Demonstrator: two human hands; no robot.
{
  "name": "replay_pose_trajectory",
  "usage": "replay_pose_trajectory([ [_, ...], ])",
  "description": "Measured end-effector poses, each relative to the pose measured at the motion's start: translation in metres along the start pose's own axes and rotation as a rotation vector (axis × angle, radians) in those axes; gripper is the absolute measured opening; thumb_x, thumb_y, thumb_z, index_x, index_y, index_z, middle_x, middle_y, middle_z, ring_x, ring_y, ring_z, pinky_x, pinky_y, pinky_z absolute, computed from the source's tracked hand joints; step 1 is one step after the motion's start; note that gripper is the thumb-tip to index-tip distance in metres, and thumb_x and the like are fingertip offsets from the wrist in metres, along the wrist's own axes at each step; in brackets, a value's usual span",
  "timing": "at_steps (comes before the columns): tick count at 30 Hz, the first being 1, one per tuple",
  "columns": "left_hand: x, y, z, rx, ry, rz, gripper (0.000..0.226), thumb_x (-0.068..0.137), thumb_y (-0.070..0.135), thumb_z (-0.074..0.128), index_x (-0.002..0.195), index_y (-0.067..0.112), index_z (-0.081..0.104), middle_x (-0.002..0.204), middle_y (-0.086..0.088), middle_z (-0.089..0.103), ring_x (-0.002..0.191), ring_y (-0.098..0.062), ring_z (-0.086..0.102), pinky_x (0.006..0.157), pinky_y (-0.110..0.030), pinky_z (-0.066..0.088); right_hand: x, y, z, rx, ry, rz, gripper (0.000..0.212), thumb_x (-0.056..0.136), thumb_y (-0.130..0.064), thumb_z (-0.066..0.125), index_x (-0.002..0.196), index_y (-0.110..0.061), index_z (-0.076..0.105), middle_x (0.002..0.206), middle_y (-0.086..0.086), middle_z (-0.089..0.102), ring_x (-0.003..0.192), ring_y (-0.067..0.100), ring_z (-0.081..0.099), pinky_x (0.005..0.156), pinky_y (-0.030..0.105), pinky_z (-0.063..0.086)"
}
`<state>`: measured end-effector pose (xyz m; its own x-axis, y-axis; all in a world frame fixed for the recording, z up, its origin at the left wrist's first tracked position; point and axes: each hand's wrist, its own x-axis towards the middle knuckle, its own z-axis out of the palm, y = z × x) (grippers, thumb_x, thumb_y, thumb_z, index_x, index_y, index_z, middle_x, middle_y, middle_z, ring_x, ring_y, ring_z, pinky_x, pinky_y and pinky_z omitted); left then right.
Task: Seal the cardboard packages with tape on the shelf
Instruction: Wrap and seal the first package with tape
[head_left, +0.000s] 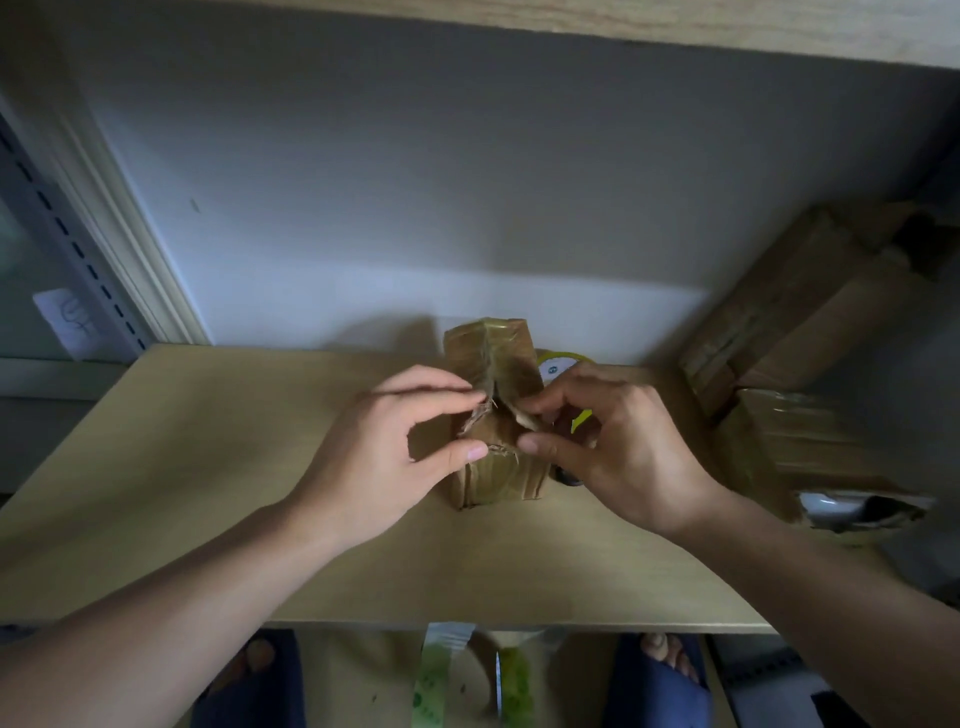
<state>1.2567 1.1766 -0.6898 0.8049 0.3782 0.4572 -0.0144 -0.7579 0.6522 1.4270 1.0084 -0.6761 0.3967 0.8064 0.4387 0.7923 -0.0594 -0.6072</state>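
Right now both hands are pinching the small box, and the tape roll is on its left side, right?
Not quite. The head view shows the tape roll on the right of the box, behind the right hand. The left hand pinches the box too.

We observe the left hand (395, 447) and right hand (602, 441) pinching the torn tape flaps atop a small taped cardboard package (493, 415) on the wooden shelf (208, 493), a tape roll (558, 366) just behind it and further packages (789, 332) stacked at right.
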Motion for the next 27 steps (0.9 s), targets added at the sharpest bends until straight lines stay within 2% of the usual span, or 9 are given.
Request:
replay_pose_trajectory([
  [4,-0.007,0.002,0.007,0.059,-0.035,0.073,0.036,0.092,0.034,0.068,0.123,0.017,0.075,0.123,0.01,0.06,0.114,-0.004,0.062,0.1,-0.019,0.048,-0.006,0.001,-0.001,-0.073,-0.051,-0.052,0.037,0.083,-0.052,0.076,0.107,-0.024,0.081,0.092,-0.011,0.064,0.084,0.008,0.064,0.071,0.021,0.053],
  [6,-0.008,0.002,0.01,0.063,-0.033,0.088,0.036,0.096,0.037,0.063,0.121,0.014,0.075,0.123,0.008,0.058,0.112,-0.005,0.061,0.097,-0.018,0.048,-0.007,0.001,-0.001,-0.063,-0.035,-0.037,0.029,0.09,-0.047,0.073,0.106,-0.025,0.082,0.092,-0.01,0.067,0.084,0.011,0.066,0.072,0.026,0.055],
  [9,-0.005,0.003,0.014,-0.024,-0.011,0.012,0.037,0.101,0.037,0.053,0.111,0.012,0.079,0.118,0.008,0.058,0.104,-0.01,0.064,0.087,-0.019,0.05,-0.006,0.004,0.004,0.138,-0.001,0.126,0.011,0.085,-0.027,0.083,0.096,-0.025,0.083,0.089,-0.004,0.069,0.082,0.016,0.067,0.074,0.036,0.057],
  [11,0.002,0.004,0.017,-0.073,0.033,-0.056,0.026,0.098,0.031,0.061,0.099,0.016,0.08,0.11,0.008,0.06,0.098,-0.012,0.066,0.081,-0.022,0.05,-0.005,0.006,0.008,0.234,-0.016,0.219,0.017,0.081,-0.022,0.087,0.096,-0.026,0.08,0.098,0.0,0.065,0.084,0.013,0.065,0.077,0.028,0.055],
  [14,0.008,0.003,0.02,-0.066,0.072,-0.079,0.001,0.088,0.018,0.077,0.088,0.018,0.076,0.102,0.009,0.061,0.097,-0.014,0.065,0.087,-0.027,0.05,-0.003,0.005,0.013,0.333,-0.004,0.299,0.044,0.079,-0.021,0.089,0.116,-0.028,0.066,0.118,-0.001,0.062,0.103,0.007,0.065,0.087,0.022,0.054],
  [17,0.009,0.002,0.022,-0.067,0.082,-0.098,0.007,0.087,0.02,0.077,0.087,0.021,0.071,0.1,0.01,0.059,0.095,-0.015,0.063,0.085,-0.032,0.049,-0.002,0.0,0.017,0.478,0.012,0.386,0.061,0.079,-0.017,0.088,0.131,-0.023,0.055,0.122,-0.003,0.065,0.109,0.007,0.066,0.09,0.025,0.058],
  [21,0.01,0.002,0.025,-0.075,0.129,-0.14,0.009,0.087,0.026,0.074,0.086,0.024,0.065,0.094,0.008,0.057,0.089,-0.013,0.06,0.078,-0.036,0.05,-0.001,-0.001,0.023,0.589,0.078,0.457,0.067,0.071,-0.025,0.092,0.128,-0.023,0.057,0.118,-0.007,0.07,0.108,0.009,0.069,0.09,0.031,0.06],
  [24,0.011,-0.001,0.023,-0.051,0.173,-0.171,0.01,0.086,0.028,0.075,0.086,0.024,0.066,0.091,0.005,0.059,0.084,-0.013,0.06,0.074,-0.036,0.051,0.005,-0.001,0.033,0.627,0.121,0.469,0.058,0.072,-0.021,0.092,0.121,-0.018,0.06,0.115,-0.007,0.071,0.106,0.006,0.07,0.092,0.029,0.058],
  [27,0.014,-0.006,0.019,-0.021,0.216,-0.202,0.013,0.084,0.034,0.074,0.084,0.025,0.064,0.087,0.002,0.061,0.077,-0.013,0.061,0.069,-0.033,0.049,0.012,0.001,0.049,0.607,0.129,0.463,0.054,0.073,-0.028,0.093,0.116,-0.018,0.062,0.114,-0.003,0.072,0.11,0.013,0.07,0.098,0.038,0.057],
])
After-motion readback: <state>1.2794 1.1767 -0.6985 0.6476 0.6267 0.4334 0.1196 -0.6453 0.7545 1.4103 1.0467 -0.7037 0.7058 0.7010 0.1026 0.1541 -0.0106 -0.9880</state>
